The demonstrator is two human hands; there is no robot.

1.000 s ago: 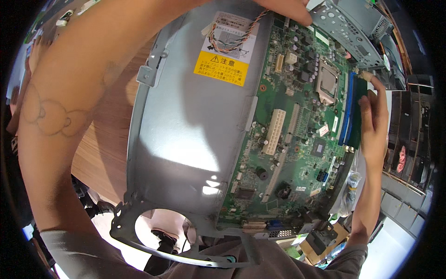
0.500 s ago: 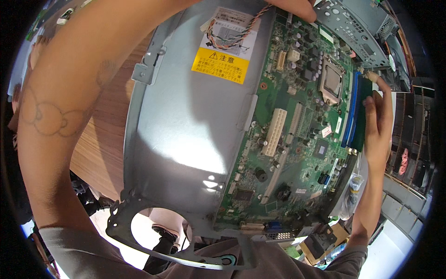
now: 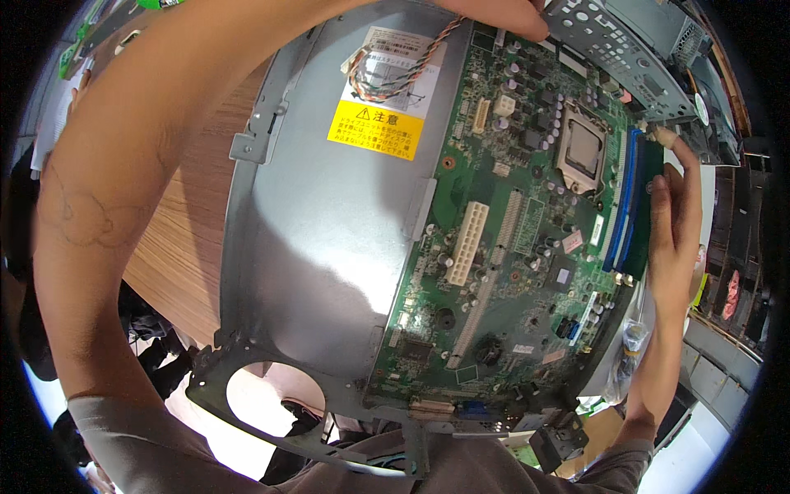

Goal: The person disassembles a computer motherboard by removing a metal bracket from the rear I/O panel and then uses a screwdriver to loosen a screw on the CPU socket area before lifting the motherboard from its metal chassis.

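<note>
A grey metal computer chassis is tilted up before me, with a green motherboard on its right part. My left arm reaches over the far left corner, and my left hand curls onto the far edge; most of its fingers are out of view. At the board's right side, my right hand has its fingers on a dark green memory module, one finger at its far end. Beside the module run blue memory slots. A square processor sits bare in its socket.
Twisted thin wires lie over a white and yellow label. A perforated metal panel rises at the far right. Under the chassis is a wooden table. A clear plastic bag is by my right forearm.
The chassis and board have shifted slightly left and tilted, and the light on the metal has moved. My right hand stays on the memory module, and my left hand stays at the far edge.
</note>
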